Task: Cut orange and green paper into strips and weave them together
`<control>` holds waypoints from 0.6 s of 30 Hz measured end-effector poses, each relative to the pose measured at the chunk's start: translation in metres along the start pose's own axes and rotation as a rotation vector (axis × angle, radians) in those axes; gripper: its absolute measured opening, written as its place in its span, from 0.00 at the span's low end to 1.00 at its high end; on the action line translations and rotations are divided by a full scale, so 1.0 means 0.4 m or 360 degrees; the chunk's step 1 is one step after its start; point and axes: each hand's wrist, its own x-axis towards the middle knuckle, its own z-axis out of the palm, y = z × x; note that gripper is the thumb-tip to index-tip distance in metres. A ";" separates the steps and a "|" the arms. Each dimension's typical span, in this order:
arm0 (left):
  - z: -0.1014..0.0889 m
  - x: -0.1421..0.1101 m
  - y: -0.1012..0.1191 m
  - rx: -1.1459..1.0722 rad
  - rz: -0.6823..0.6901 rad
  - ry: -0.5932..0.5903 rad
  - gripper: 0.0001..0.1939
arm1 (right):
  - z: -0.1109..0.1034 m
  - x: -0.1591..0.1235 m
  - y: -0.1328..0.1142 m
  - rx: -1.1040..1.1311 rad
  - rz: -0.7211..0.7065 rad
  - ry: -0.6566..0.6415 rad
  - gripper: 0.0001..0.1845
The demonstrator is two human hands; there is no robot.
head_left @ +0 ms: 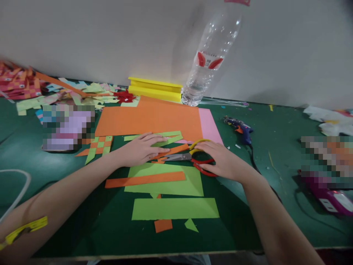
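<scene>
My left hand [142,149] lies over the middle of the work area, fingers stretched out to the right. Its fingertips rest by a narrow orange paper strip [179,149] and folded light-green strips [173,137]. A pair of scissors [179,157] with one yellow and one red handle is in my right hand [220,160]. The blades point left toward small orange paper pieces, partly hidden by my left hand. Nearer to me, an orange strip [146,179] lies across a green sheet [165,187]. A woven orange-and-green paper piece [102,145] sits left of my left hand.
Behind my hands lie a large orange sheet [149,119] and pink paper [211,123]. A plastic bottle [206,60] stands by yellow folded pieces [154,89]. A glue gun [241,130] is at right, a phone [68,129] at left. A green strip [175,209] lies near the front.
</scene>
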 end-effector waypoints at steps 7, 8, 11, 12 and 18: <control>-0.001 0.000 0.001 0.0014 -0.0012 -0.0024 0.22 | -0.002 0.008 -0.026 0.0046 0.0037 -0.0005 0.22; 0.000 0.000 0.000 0.0015 -0.0008 -0.0024 0.22 | -0.003 0.009 -0.030 0.0050 0.0044 -0.0019 0.22; 0.004 0.000 -0.001 0.0018 -0.0005 -0.0018 0.22 | -0.004 0.012 -0.040 0.0045 0.0054 -0.0023 0.21; 0.005 -0.001 -0.002 0.0019 -0.0006 -0.0018 0.22 | -0.004 0.013 -0.042 0.0040 0.0052 -0.0018 0.21; 0.008 -0.003 -0.005 0.0033 0.0017 -0.0002 0.25 | 0.004 0.012 -0.031 0.0011 0.0042 -0.0011 0.23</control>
